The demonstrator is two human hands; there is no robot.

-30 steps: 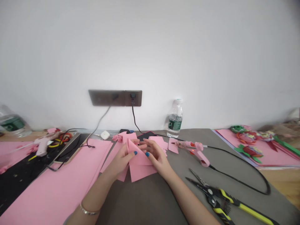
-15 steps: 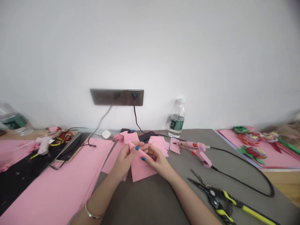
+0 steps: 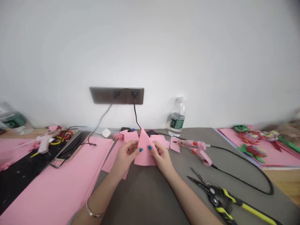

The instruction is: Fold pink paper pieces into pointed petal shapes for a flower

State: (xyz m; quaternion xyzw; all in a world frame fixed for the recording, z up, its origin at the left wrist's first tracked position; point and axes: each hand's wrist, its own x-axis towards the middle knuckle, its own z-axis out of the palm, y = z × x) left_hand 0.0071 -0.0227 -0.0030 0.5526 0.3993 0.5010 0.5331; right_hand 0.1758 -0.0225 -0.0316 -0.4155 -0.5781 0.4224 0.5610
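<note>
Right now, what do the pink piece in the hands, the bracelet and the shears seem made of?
Pink piece: probably paper, matte, with flat faces and straight edges. Bracelet: likely polished metal, silvery and glinting. Shears: blades dark, faintly shiny, apparently metal; yellow and black grips, perhaps plastic or rubber.

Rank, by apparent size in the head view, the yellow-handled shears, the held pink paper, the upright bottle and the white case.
1. Yellow-handled shears
2. Held pink paper and upright bottle: too alike to rank
3. White case
</note>
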